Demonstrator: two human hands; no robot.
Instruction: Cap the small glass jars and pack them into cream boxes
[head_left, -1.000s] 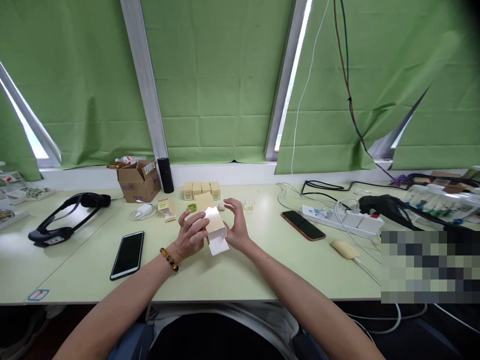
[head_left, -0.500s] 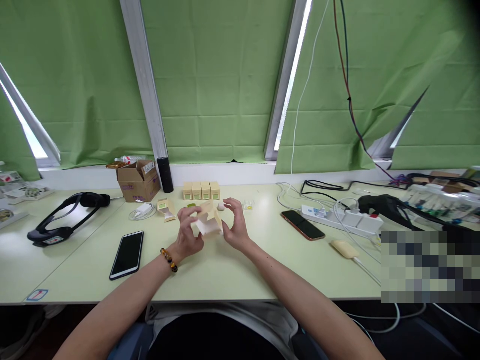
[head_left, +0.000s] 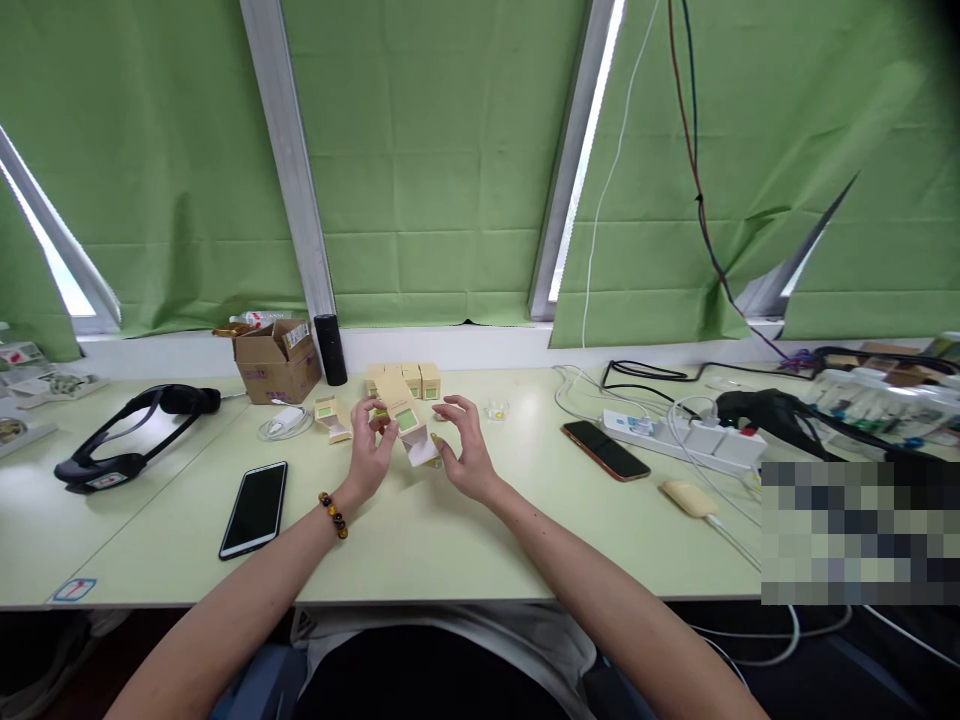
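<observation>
Passable between right hand (head_left: 469,462) and orange-edged phone (head_left: 606,450); blocked farther back by small boxes (head_left: 412,378) (standing in a row).

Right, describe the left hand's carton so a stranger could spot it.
Over the pale table, find the beaded bracelet. Just beyond, the left hand holds a cream carton with a green label. Only this carton is held, unlike the row of cartons and the loose carton nearby.

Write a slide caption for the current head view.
Left hand holding an open carton over a pale desk, right hand close beside it, similar cartons lined up behind.
</observation>
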